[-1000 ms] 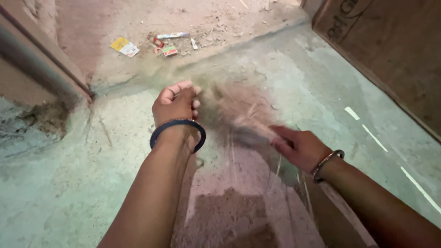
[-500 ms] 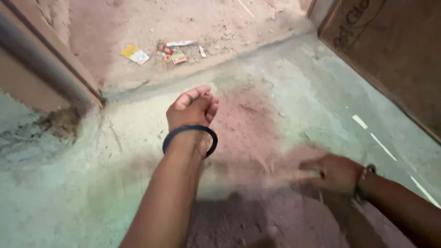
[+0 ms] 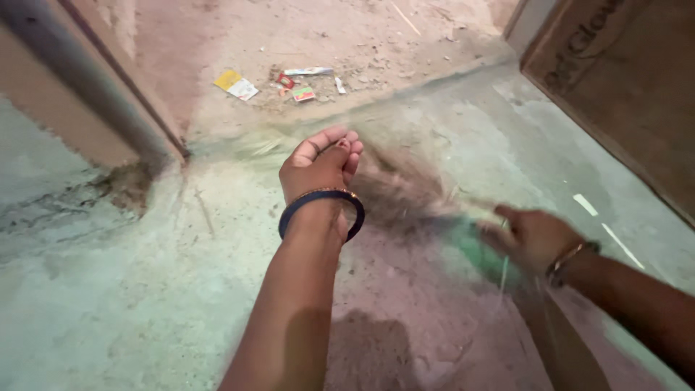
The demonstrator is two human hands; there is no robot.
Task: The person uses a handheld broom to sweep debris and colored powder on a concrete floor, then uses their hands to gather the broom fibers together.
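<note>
Swung rightward since half a second ago, a blurred broom (image 3: 427, 195) is gripped in the closed right hand (image 3: 532, 235) over the dusty concrete floor (image 3: 130, 289), its bristles just right of the left hand (image 3: 322, 163), which is held loosely curled and empty. Sweeping appears mid-stroke; the next pass is judged to need dust driven toward the far litter (image 3: 289, 83) beyond the doorway.
</note>
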